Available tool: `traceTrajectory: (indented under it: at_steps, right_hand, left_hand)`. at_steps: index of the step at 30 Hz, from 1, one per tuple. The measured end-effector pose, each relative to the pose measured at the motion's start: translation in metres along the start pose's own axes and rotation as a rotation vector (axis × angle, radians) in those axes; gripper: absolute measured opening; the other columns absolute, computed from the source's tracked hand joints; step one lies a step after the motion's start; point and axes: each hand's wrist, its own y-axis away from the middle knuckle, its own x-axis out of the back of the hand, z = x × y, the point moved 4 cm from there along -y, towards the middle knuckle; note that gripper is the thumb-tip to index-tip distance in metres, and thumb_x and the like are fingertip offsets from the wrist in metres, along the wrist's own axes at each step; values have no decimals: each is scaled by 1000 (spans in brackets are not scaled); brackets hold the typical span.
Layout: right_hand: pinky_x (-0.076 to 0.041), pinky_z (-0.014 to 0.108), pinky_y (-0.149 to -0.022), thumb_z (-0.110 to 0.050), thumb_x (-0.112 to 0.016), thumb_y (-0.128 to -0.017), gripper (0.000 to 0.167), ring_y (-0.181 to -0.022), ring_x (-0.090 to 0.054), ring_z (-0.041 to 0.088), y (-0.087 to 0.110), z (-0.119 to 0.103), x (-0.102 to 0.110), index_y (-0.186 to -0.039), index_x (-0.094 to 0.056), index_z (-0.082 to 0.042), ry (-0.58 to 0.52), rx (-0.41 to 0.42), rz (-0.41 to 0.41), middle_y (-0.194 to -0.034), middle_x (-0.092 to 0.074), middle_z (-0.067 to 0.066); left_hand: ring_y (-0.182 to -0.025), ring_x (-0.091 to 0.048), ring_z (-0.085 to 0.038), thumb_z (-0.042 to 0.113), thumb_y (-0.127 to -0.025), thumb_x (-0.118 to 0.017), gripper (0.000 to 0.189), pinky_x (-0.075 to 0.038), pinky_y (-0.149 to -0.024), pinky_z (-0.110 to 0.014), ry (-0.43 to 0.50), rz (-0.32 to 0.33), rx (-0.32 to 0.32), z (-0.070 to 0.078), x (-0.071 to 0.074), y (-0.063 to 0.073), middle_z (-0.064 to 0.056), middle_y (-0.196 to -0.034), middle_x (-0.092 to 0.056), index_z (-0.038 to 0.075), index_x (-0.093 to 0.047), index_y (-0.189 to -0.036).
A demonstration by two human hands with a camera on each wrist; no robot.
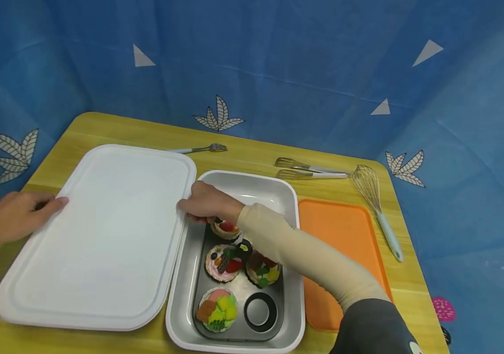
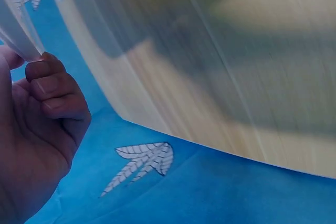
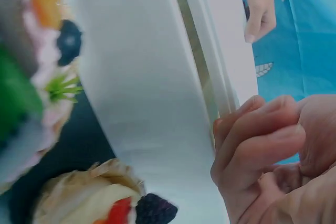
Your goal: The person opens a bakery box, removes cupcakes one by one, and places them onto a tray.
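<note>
Aslant, white lid (image 1: 105,241), long axis near left to far right, hands (image 1: 23,215) (image 1: 209,200) tight on opposite edges.

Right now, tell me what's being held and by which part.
The white lid: the left hand pinches its left edge, the right hand grips its right edge.

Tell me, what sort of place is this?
Perhaps a makeshift baking corner, though I can't tell where: small cakes sit in a metal pan, a whisk lies on the wooden table, and a blue patterned cloth hangs behind.
</note>
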Motion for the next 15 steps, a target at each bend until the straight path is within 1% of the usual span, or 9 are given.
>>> traceTrajectory:
  at_steps: [3, 7, 9, 12, 14, 15]
  right_hand:
    - [-37, 34, -47, -19, -51, -96, 45, -39, -40, 15, -5, -6, -3, -54, -61, -3, -32, -20, -13, -46, -49, 5]
    - [-41, 33, -48, -17, -52, -96, 45, -40, -42, 14, -12, -14, -9, -53, -58, -4, -70, -52, -47, -49, -50, 5]
    - [-42, 30, -46, -17, -51, -96, 45, -39, -44, 13, -17, -17, -13, -53, -56, -5, -81, -69, -66, -50, -51, 5]
    - [-43, 28, -44, -15, -50, -97, 45, -38, -46, 12, -23, -20, -18, -53, -55, -4, -123, -93, -102, -50, -53, 6]
    - [-45, 27, -43, -16, -49, -98, 41, -38, -48, 12, -26, -20, -21, -59, -55, -2, -162, -119, -134, -52, -54, 6]
    - [-45, 27, -44, -17, -50, -98, 37, -39, -50, 13, -26, -20, -23, -65, -56, 0, -182, -134, -144, -53, -55, 7]
  left_hand:
    - [-61, -58, -21, 47, -108, -33, 72, -47, -61, -43, -23, 3, -4, -11, -1, -4, -11, -77, -65, -20, -51, -127]
    - [-67, -61, -29, 49, -107, -32, 79, -47, -67, -50, -58, -9, 8, -25, -2, -8, -25, -85, -64, -25, -45, -129]
    - [-73, -61, -39, 50, -107, -32, 81, -47, -71, -54, -67, -27, 17, -31, -4, -9, -35, -94, -61, -27, -43, -130]
    - [-84, -60, -51, 51, -107, -32, 82, -46, -75, -58, -56, -48, 24, -40, -9, -9, -42, -104, -57, -27, -41, -131]
    - [-90, -58, -56, 49, -108, -32, 80, -46, -77, -60, -53, -59, 15, -43, -12, -9, -44, -108, -56, -27, -42, -130]
    - [-91, -58, -55, 49, -108, -32, 80, -47, -77, -59, -50, -63, 10, -45, -13, -10, -43, -108, -56, -27, -43, -130]
